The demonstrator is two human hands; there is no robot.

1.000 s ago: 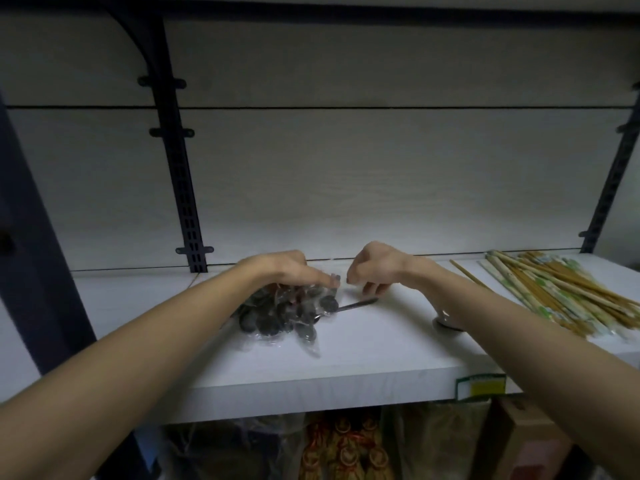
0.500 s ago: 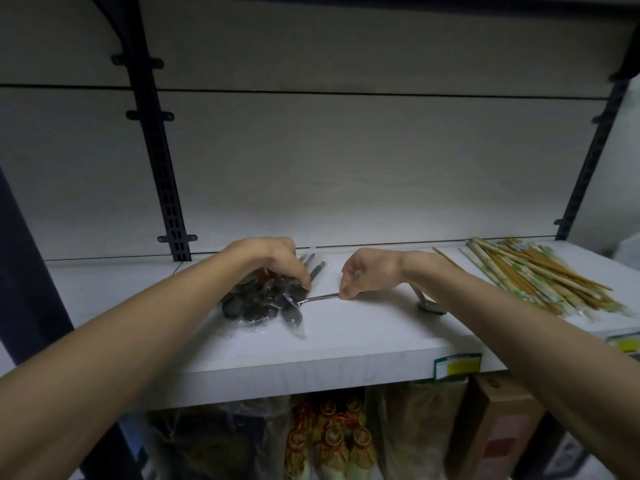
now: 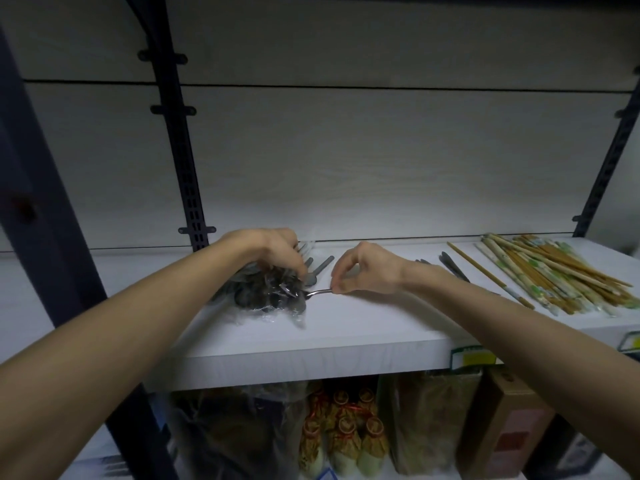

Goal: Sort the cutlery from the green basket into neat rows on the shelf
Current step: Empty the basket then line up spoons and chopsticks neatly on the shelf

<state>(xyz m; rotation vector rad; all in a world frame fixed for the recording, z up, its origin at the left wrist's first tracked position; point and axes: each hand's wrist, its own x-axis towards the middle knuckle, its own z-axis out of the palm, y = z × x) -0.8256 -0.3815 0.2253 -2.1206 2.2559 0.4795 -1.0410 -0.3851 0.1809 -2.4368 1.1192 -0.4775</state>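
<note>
Your right hand pinches the handle of a spoon whose bowl is caught in the plastic-wrapped spoon pile on the shelf; your left hand curls over that pile, pinning it. Pull too fast and, I judge, the wrap may snag and drag spoons toward the shelf's front edge. Loose cutlery lies behind your right wrist, chopsticks further right, crowding that side. No green basket is in view.

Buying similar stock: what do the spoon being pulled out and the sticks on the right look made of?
The spoon pinched by the right hand looks like polished metal: its handle glints silver. The chopsticks look like bamboo or wood, matte tan, many in printed sleeves, paper or plastic unclear.
</note>
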